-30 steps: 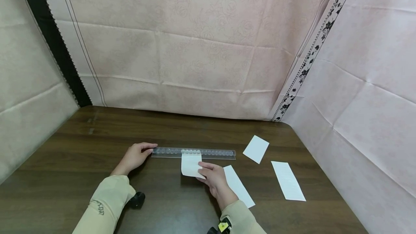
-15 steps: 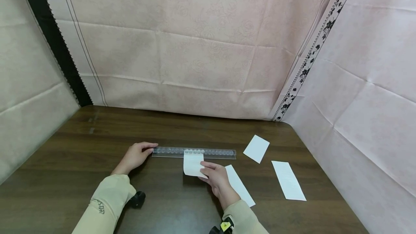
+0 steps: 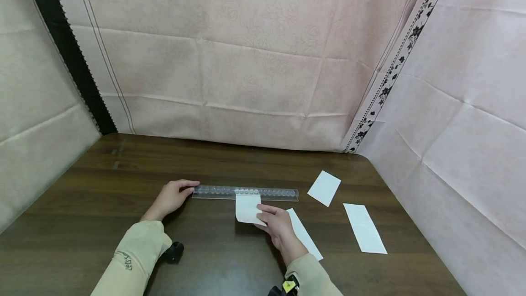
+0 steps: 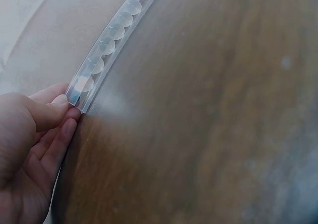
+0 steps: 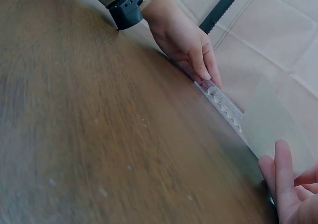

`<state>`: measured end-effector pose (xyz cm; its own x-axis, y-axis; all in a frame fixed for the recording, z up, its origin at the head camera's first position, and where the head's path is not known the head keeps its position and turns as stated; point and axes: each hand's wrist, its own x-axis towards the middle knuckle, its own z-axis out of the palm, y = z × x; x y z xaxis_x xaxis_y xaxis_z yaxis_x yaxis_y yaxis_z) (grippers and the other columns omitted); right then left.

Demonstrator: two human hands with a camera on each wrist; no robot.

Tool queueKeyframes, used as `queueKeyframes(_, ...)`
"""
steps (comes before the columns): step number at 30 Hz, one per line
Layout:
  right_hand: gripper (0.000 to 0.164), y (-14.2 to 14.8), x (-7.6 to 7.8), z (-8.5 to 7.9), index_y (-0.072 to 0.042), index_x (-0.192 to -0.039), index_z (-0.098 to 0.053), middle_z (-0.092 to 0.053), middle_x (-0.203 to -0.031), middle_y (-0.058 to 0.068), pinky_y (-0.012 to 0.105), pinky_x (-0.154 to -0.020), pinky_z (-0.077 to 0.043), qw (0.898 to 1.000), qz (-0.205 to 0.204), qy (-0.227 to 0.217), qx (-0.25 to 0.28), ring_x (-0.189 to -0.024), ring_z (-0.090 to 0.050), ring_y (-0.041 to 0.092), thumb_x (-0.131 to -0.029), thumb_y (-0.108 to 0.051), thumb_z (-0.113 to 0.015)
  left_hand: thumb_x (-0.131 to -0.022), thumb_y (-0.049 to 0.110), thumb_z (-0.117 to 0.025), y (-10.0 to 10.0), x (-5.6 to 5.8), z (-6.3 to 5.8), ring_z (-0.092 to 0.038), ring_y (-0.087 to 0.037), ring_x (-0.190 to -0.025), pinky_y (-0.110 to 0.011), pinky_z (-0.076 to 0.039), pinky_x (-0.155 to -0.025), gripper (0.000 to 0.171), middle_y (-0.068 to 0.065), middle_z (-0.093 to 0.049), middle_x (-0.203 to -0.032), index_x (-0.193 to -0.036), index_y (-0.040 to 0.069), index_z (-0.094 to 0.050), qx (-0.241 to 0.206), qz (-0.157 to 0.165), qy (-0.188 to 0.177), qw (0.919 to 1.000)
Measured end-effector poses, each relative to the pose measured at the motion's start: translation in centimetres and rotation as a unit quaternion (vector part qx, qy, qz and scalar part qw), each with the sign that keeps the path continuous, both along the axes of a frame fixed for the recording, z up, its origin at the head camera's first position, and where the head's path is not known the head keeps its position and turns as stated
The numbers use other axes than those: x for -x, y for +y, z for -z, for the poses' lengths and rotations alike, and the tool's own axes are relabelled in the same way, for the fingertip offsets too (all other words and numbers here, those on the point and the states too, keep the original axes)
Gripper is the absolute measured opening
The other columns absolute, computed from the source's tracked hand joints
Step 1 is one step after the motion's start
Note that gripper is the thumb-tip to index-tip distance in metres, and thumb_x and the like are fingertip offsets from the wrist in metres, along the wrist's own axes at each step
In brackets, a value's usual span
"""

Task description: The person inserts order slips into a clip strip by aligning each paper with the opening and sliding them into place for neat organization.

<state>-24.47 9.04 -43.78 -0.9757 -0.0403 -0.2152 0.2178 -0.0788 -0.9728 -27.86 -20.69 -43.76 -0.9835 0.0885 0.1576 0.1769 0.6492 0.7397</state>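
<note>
A clear ticket rail [image 3: 279, 194] with a row of round clear beads lies across the middle of the table. My left hand [image 3: 170, 200] holds its left end; in the left wrist view the thumb and fingers pinch the end of the rail [image 4: 112, 45]. A white paper slip [image 3: 246, 208] has its top edge in the rail, just right of the rail's midpoint. My right hand [image 3: 278, 229] pinches the slip's lower right corner. In the right wrist view, the slip [image 5: 273, 119] hides part of the rail.
Three white paper slips lie to the right: a small slip [image 3: 324, 188] behind, a long slip [image 3: 365, 228] at far right, and another long slip [image 3: 306, 236] partly covered by my right hand. Cloth walls [image 3: 246, 81] enclose the brown wooden table [image 3: 213, 259].
The paper slip has slid a short way right along the rail, with my right hand moving along. My left hand and the rail stay nearly in place.
</note>
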Motion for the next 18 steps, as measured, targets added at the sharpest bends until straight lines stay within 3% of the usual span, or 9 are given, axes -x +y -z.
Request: queueKeyframes(18, 0.028, 0.57, 0.06, -0.09, 0.012, -0.112, -0.061, -0.061, -0.110, 0.020, 0.037, -0.074, -0.054, 1.000, 0.004, -0.011, -0.024, -0.088, -0.061, 0.020, -0.085, 0.006, -0.060, -0.094, 0.006, -0.054, 0.16, -0.29, -0.25, -0.049, -0.039, -0.116, -0.054, -0.039, -0.092, 0.027, -0.020, -0.058, -0.122, -0.119, 0.003, -0.064, -0.001, 0.000, 0.007, 1.0000)
